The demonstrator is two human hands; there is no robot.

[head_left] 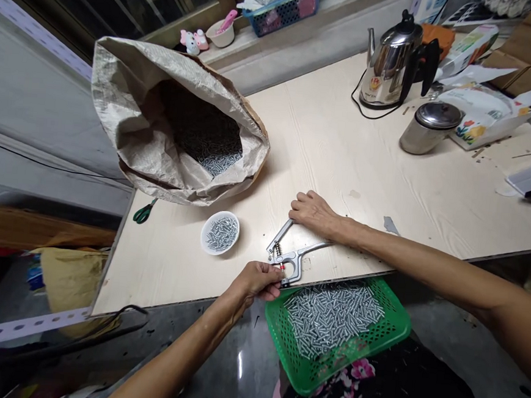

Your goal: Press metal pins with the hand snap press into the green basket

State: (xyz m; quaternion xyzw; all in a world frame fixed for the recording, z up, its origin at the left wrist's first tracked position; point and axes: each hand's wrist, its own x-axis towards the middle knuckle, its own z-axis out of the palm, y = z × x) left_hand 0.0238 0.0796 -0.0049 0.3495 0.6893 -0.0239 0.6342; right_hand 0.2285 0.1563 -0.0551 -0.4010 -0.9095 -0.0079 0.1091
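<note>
Silver snap-fastener pliers [298, 252], with a spring and a red part near the jaw, lie at the front edge of the table. Their upper handle is raised, and my right hand [314, 215] is closed around its end. At the jaw, the fingers of my left hand [257, 279] are pinched together; whatever lies between them is too small to make out. Left of the pliers stands a white bowl [220, 233] of small metal pieces. A green basket [387, 338] full of similar tube-like pieces rests below the table edge, by my lap.
A large open sack [136, 146] with metal pieces inside stands at the back left of the table [317, 123]. Green-handled scissors [143, 212] lie near the left edge. Further back right are a kettle [388, 67], a lidded metal cup [424, 132] and a tissue pack [488, 109].
</note>
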